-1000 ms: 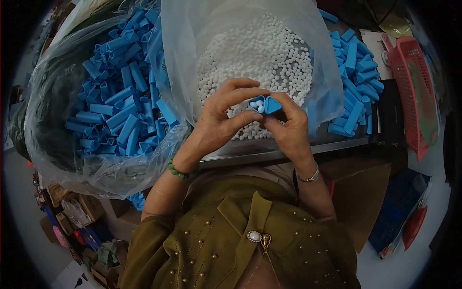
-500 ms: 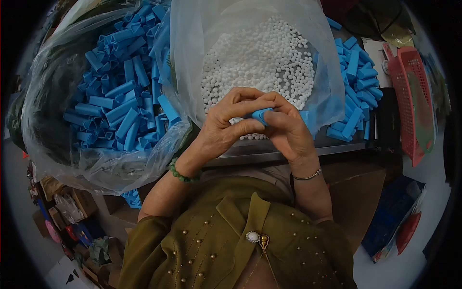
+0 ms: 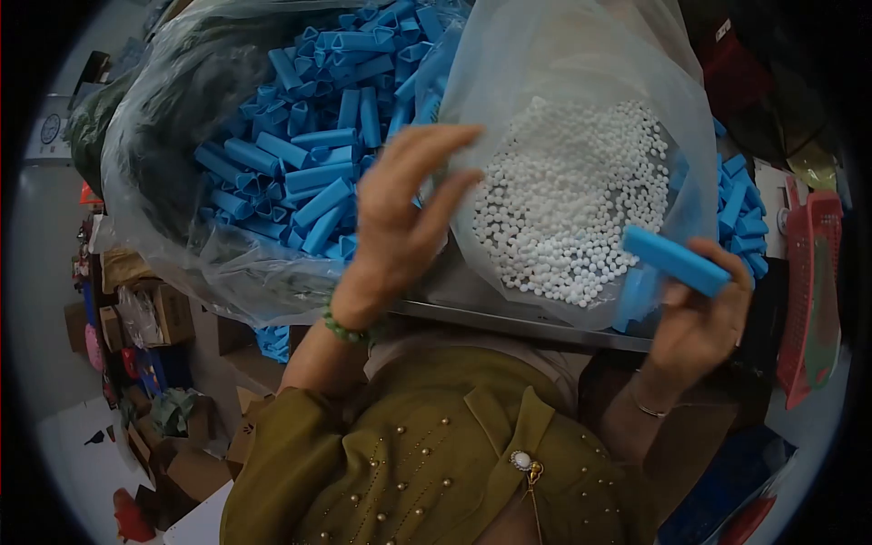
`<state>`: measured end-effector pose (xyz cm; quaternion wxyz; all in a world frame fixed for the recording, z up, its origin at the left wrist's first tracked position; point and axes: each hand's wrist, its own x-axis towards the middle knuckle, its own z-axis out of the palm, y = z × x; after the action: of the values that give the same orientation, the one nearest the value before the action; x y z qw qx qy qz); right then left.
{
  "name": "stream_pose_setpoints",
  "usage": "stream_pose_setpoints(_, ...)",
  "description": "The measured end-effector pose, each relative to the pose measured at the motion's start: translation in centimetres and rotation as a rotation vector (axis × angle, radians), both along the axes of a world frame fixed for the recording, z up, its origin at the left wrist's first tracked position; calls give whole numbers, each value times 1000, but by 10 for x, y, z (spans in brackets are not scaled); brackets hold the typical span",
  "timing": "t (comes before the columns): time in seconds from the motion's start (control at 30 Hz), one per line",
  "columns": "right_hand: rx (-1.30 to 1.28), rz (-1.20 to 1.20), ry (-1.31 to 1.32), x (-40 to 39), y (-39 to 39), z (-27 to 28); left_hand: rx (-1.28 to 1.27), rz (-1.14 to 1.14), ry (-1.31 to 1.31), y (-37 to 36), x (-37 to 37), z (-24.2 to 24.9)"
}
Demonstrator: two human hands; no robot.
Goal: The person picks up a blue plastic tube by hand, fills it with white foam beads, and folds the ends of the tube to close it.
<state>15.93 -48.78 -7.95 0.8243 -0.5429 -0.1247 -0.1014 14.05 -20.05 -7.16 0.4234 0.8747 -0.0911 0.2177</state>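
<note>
My right hand (image 3: 699, 331) grips a blue triangular tube (image 3: 675, 261) near one end, tilted above the right edge of the white beads. My left hand (image 3: 400, 213) is raised and somewhat blurred, its thumb and fingers apart with nothing between them. It lies over the border between the bag of blue tubes and the bag of beads. Small round white beads (image 3: 568, 195) fill the clear plastic bag (image 3: 486, 64) in the middle. To the left, many blue triangular tubes (image 3: 313, 150) lie heaped in a large clear bag (image 3: 136, 204).
More blue tubes (image 3: 740, 213) are piled at the right, beside a pink perforated basket (image 3: 808, 300). A metal table edge (image 3: 527, 329) runs in front of my body. Cardboard boxes (image 3: 173, 313) and loose items stand at lower left.
My hands were together on a blue piece over the beads; now they are apart. The right moved right with the blue tube, the left moved left and opened. The view shifted too.
</note>
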Motion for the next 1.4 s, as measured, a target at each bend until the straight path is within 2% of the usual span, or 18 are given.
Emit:
stream_pose_setpoints(0.07,19,-132,-69,20,-50,5,288,348,34,41,6,0)
stream_pose_setpoints(0.13,-263,-477,-114,42,-93,7,607,485,47,86,10,-17)
stream_pose_setpoints(0.17,-263,-479,-120,50,-94,5,605,486,42,100,13,-27)
stream_pose_setpoints(0.23,-378,-656,16,70,-88,2,944,460,99,116,18,-42)
stream_pose_setpoints(0.33,-435,-593,-25,59,-63,3,901,407,308,129,22,-45)
stream_pose_setpoints(0.47,-496,-452,-40,25,-44,-11,957,338,228,124,21,-17)
stream_pose_setpoints(0.53,-551,-201,-62,6,-16,-11,501,298,3,111,16,6)
stream_pose_setpoints(0.57,-533,-121,-26,0,-1,-14,501,287,4,103,13,12)
stream_pose_setpoints(0.63,-532,30,35,-7,23,-23,-233,81,-119,78,10,16)
stream_pose_setpoints(0.73,-537,174,90,-12,49,-34,-932,-191,89,22,1,-1)
stream_pose_setpoints(0.9,-421,176,115,-16,62,-44,-1347,-284,421,-51,-12,-45)
stream_pose_setpoints(1.13,-308,126,251,-15,49,-59,-948,-271,668,-70,-12,-66)
stream_pose_setpoints(1.2,-318,154,348,-10,34,-54,-46,-301,365,-65,-7,-65)
stream_pose_setpoints(1.23,-644,109,185,-3,24,-48,-45,-299,378,-63,-10,-65)
stream_pose_setpoints(1.27,-966,62,10,3,15,-45,153,-243,394,-61,-13,-64)
stream_pose_setpoints(1.3,-1160,9,-88,6,8,-46,351,-185,401,-60,-14,-64)
stream_pose_setpoints(1.33,-1159,13,-85,6,4,-49,351,-185,406,-61,-15,-65)
stream_pose_setpoints(1.4,-1582,112,-98,6,-1,-59,442,-164,490,-70,-13,-69)
